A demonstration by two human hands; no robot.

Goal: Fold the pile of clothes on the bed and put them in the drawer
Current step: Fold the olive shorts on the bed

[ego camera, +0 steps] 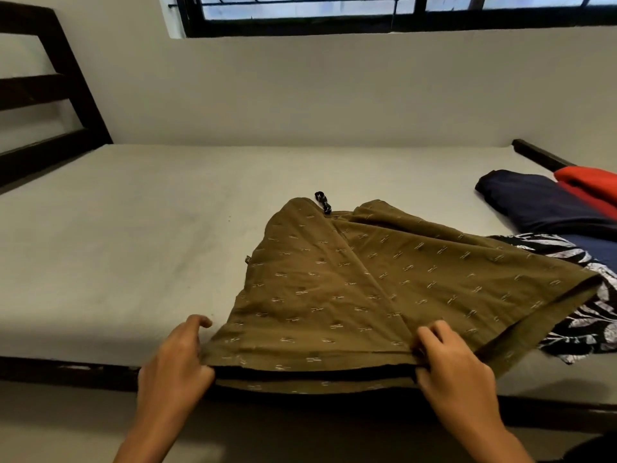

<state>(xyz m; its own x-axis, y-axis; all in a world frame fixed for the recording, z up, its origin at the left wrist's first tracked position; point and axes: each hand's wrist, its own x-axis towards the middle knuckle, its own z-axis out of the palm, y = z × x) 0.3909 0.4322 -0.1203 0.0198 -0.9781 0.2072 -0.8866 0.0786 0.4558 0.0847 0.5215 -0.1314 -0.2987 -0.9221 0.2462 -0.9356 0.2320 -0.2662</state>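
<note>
Olive shorts [334, 289] lie spread on the mattress [117, 245], waistband toward its far side, hems just over its near edge. A black drawstring [323, 202] pokes out at the waistband. One leg lies at the middle of the mattress's near edge. The other fans toward the mattress's right end and overlaps a leaf-print garment [591, 319]. Left hand [175, 359]: fingers curled, gripping the outer corner of the middle leg's hem. Right hand [457, 369]: fingers curled over the same hem at its inner corner, pinching it. The hem runs straight between the two hands, with its top and bottom layers slightly parted. The rest of the pile sits at the mattress's right end: a navy garment [547, 212] touching a red garment [592, 187], neither folded. The drawer is not in view. Judgement: the task is early, since no folded item shows. The cloth looks thin, light and limp, so it will sag wherever it is unsupported and will crease readily. It should drag rather than slide on the mattress cover, so lifting beats pulling. The best holds are the doubled seams, meaning hem corners and waistband ends, pinching both layers together so they do not shear apart. The drawstring may trail, so tuck it in before the last fold.
</note>
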